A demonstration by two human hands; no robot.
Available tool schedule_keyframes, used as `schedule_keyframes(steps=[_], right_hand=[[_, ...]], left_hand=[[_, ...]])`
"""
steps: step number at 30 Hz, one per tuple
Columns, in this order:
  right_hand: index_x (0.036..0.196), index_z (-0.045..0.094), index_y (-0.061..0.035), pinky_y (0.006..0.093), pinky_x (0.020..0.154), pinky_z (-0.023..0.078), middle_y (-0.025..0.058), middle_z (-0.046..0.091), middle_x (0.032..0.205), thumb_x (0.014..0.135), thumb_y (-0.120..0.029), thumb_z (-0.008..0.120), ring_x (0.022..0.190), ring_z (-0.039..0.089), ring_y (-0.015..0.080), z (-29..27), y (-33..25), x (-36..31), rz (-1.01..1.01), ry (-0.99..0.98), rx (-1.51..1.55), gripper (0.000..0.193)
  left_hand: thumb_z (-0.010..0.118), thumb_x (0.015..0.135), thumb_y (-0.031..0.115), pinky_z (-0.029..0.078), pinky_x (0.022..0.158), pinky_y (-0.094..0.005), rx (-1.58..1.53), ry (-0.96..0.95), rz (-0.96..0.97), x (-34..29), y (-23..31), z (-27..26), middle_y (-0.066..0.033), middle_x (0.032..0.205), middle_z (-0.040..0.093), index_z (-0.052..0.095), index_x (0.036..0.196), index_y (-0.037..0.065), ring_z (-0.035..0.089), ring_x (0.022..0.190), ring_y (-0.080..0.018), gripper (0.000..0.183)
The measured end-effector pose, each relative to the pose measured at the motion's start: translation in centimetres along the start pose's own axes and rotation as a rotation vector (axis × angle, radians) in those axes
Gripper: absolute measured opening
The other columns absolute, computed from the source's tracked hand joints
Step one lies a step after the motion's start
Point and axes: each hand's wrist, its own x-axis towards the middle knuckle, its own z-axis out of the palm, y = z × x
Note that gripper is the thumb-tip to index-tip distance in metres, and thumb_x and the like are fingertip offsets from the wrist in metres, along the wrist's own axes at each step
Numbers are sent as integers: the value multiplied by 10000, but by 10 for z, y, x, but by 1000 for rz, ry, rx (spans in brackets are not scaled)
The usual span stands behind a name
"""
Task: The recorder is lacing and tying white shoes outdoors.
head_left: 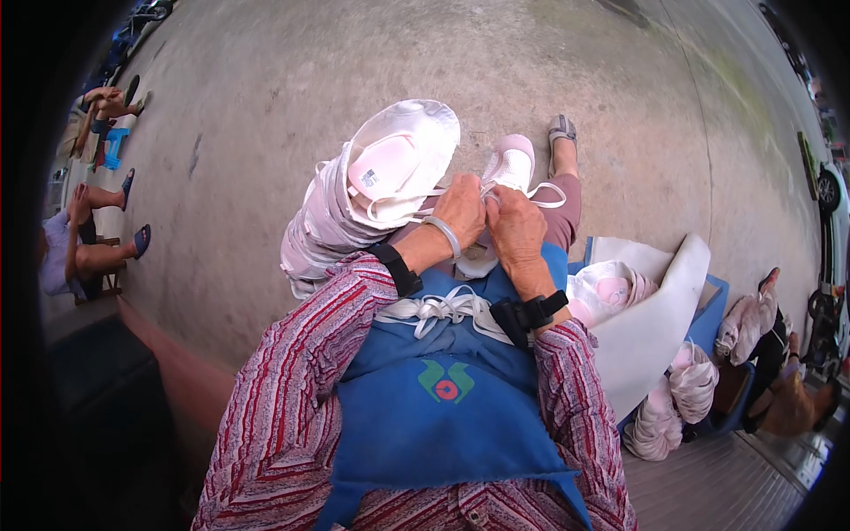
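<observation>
Left hand (459, 216): Our forearm angles up and inward from the lower left, wrist bent, back of the hand upward; thumb and forefinger are pinched together on a white lace (549, 196).
Right hand (517, 228): Our other forearm rises from the lower right, knuckles up and fingers curled, the thumb and forefinger clamped on the same lace, just beside the left fingertips.
Shoe (511, 168): The pink-and-white shoe sits in front of us at the knees, toe pointing away, its upper partly hidden beneath our hands.
Loop: The lace bows out to the right of our right hand; another strand trails left toward the stack.
Stack (323, 219): Nested white and pale pink shoes lean just left of our left hand, a pink insole (382, 168) showing at the top.
Wrists: We wear a pale bracelet (443, 234) and a black band (396, 269) on the left, and a second black strap (542, 310) on the right.
Lap: A bundle of white laces (443, 308) lies across our blue apron (443, 442), below both hands.
Right side: More shoes (606, 292) rest beside a white sheet (651, 341), near our right forearm.
</observation>
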Motion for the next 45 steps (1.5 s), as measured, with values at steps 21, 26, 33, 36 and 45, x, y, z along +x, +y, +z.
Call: schedule_keyframes(steps=[21, 26, 33, 36, 45], right_hand=[[780, 516, -31, 442, 602, 471, 152, 588, 768, 775, -120, 554, 693, 597, 345, 7, 0, 2, -139, 36, -21, 97], [770, 561, 5, 349, 574, 464, 144, 603, 729, 774, -82, 560, 657, 601, 264, -50, -2, -20, -94, -193, 396, 88], [809, 582, 1, 246, 627, 432, 45, 578, 716, 856, -137, 550, 670, 529, 114, -134, 15, -58, -28, -577, 693, 149], [838, 573, -7, 217, 631, 421, 34, 583, 752, 929, -174, 471, 666, 508, 109, -124, 19, -39, 90, -158, 605, 216], [729, 413, -84, 216, 498, 316, -31, 354, 605, 963, -310, 413, 517, 322, 56, -69, -6, -19, 389, -293, 1358, 325]], left_hand=[[561, 789, 123, 447, 735, -438, -94, -116, -125, 9, 8, -13, -244, 852, 589, 474, 946, 18, 572, 848, -405, 207], [575, 743, 91, 445, 671, -411, -88, -108, -59, 9, -2, -10, -203, 810, 580, 475, 850, 17, 574, 780, -361, 164], [608, 712, 106, 462, 663, -351, -8, -200, -17, 18, 12, -26, -155, 764, 575, 517, 826, 2, 576, 721, -279, 179], [606, 759, 178, 477, 719, -332, -78, -140, -79, 42, 21, -39, -140, 827, 606, 537, 905, -2, 598, 760, -241, 242], [582, 843, 288, 449, 898, -344, -199, -283, -184, 87, -11, 3, -207, 1263, 470, 287, 1328, -56, 496, 1124, -284, 664]])
